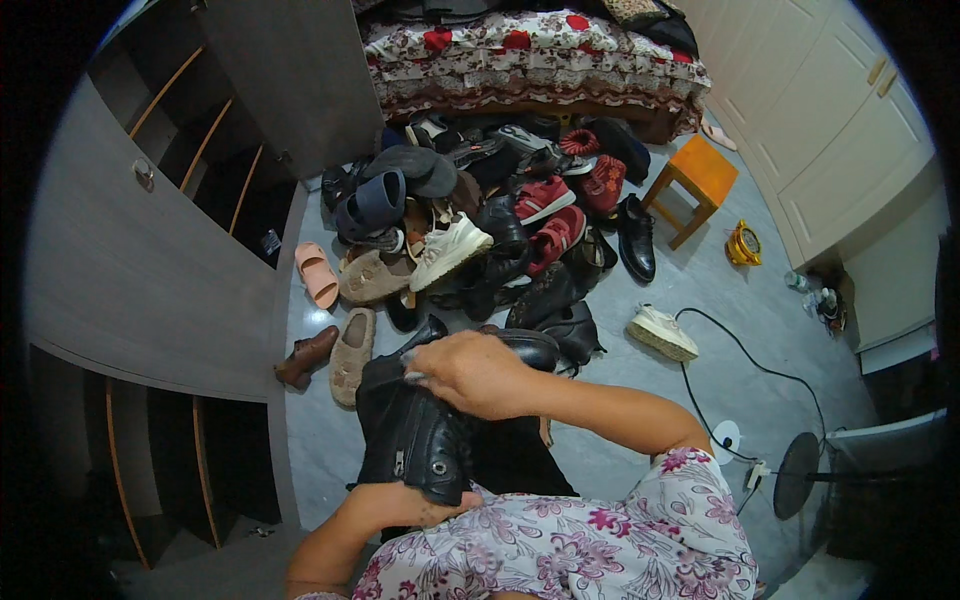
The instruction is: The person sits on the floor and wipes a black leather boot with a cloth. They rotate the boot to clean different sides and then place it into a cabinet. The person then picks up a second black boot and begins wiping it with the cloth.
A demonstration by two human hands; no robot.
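Observation:
A black leather boot [420,442] with a side zip and a metal eyelet lies over my lap, its shaft end towards me. My left hand [420,504] holds it at the shaft end, with the fingers partly hidden beneath the leather. Over the boot's far part is my right hand [469,375], fingers curled down against the leather; whether a small thing is pinched in them is unclear. Just beyond that hand lies another black leather shoe [529,346]. A beige fluffy slipper [352,356] and a brown leather shoe [307,358] are on the floor to the left.
A large shoe pile [480,217] spreads before the bed [525,67]. Open cabinet shelves [206,142] stand left. To the right are an orange stool [703,171], a gold-coloured object [744,244], a white sneaker [663,334] and a black cable [772,369].

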